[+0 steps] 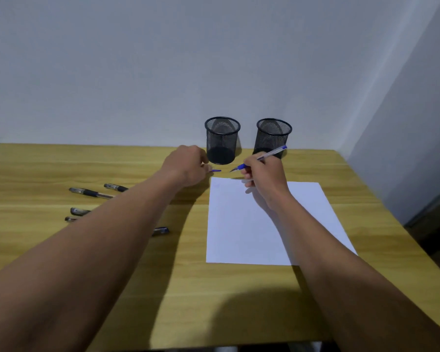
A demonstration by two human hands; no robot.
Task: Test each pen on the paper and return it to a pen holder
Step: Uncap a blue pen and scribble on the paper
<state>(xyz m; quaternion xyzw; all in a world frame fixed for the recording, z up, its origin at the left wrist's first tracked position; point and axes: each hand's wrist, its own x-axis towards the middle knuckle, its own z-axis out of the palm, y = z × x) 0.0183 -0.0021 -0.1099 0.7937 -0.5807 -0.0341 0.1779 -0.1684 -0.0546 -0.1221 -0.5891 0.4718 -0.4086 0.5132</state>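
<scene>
My right hand (263, 174) grips a blue pen (274, 151), uncapped, its tip pointing left just above the top edge of the white paper (249, 232). My left hand (188, 165) pinches the pen's blue cap (216, 170) a short way left of the tip. Two black mesh pen holders (222, 139) (273, 137) stand behind my hands near the wall; nothing shows inside them. Several dark pens (90, 193) lie on the table to the left, partly hidden by my left forearm.
The wooden table (163, 288) ends at a wall behind the holders. Its right edge runs past the paper, with a dark floor gap beyond. Another pen end (161, 231) shows under my left forearm.
</scene>
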